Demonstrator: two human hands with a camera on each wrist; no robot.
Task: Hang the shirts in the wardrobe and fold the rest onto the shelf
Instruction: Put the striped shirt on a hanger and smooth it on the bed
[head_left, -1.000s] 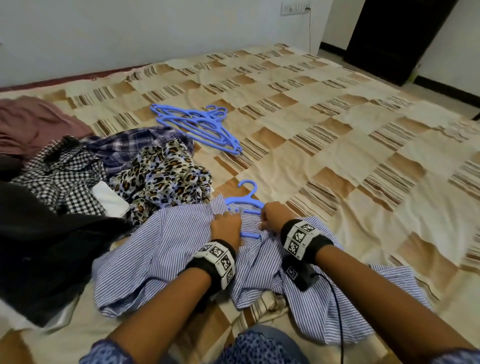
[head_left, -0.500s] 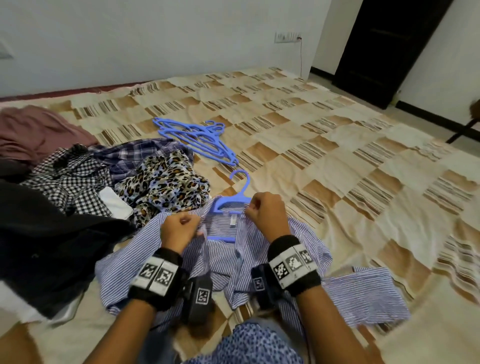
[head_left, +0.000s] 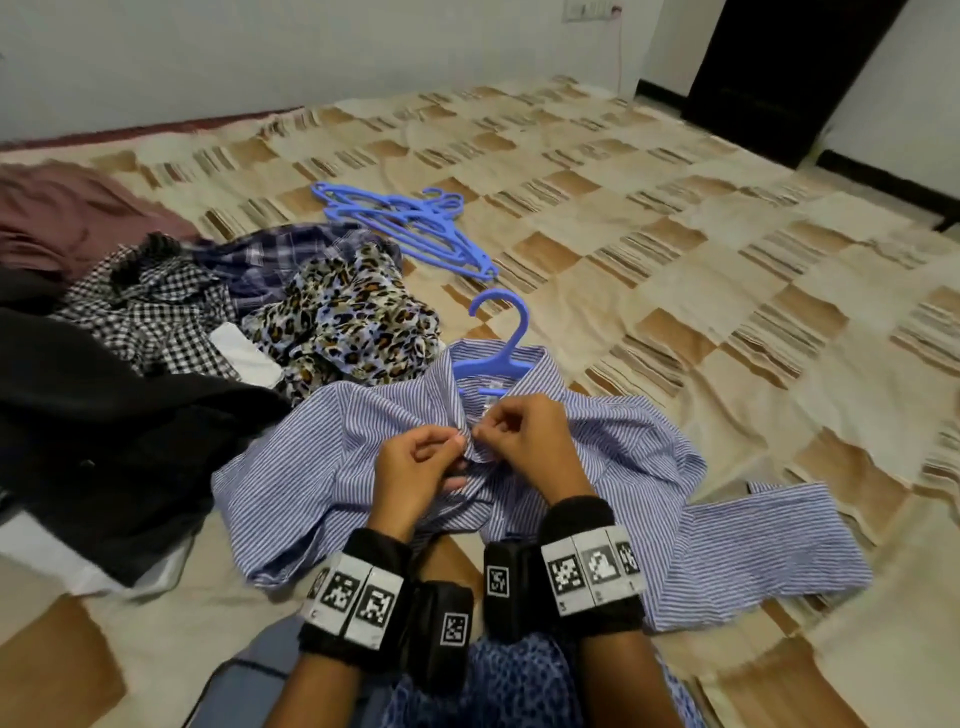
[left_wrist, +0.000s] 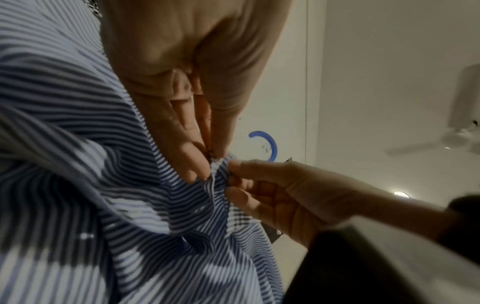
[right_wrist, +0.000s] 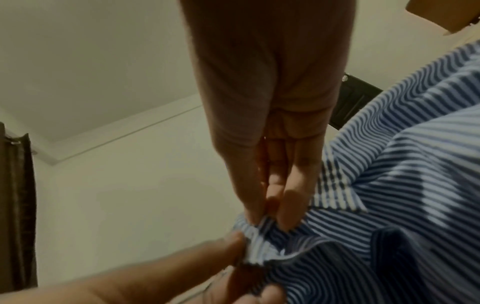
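Note:
A blue-and-white striped shirt (head_left: 311, 467) lies spread on the bed with a blue plastic hanger (head_left: 506, 332) inside its collar, the hook sticking out past the collar. My left hand (head_left: 415, 462) and right hand (head_left: 530, 436) meet just below the collar, each pinching one front edge of the shirt. In the left wrist view my left hand (left_wrist: 207, 162) pinches the striped shirt (left_wrist: 103, 205) and the hanger hook (left_wrist: 270, 146) shows behind. In the right wrist view my right hand (right_wrist: 267, 216) pinches the striped shirt (right_wrist: 402, 185) edge. No button is clearly visible.
A pile of clothes lies at the left: a leopard-print garment (head_left: 348, 317), a black-and-white checked shirt (head_left: 150, 306), a dark plaid shirt (head_left: 270, 254), a black garment (head_left: 104, 426) and a maroon one (head_left: 67, 213). Several spare blue hangers (head_left: 410, 223) lie beyond. The patchwork bedcover (head_left: 675, 260) stretches right.
Both hands have moved from the collar down to the front opening and come together, pinching the two front edges. The collar now sits around the hanger. The head view has tilted.

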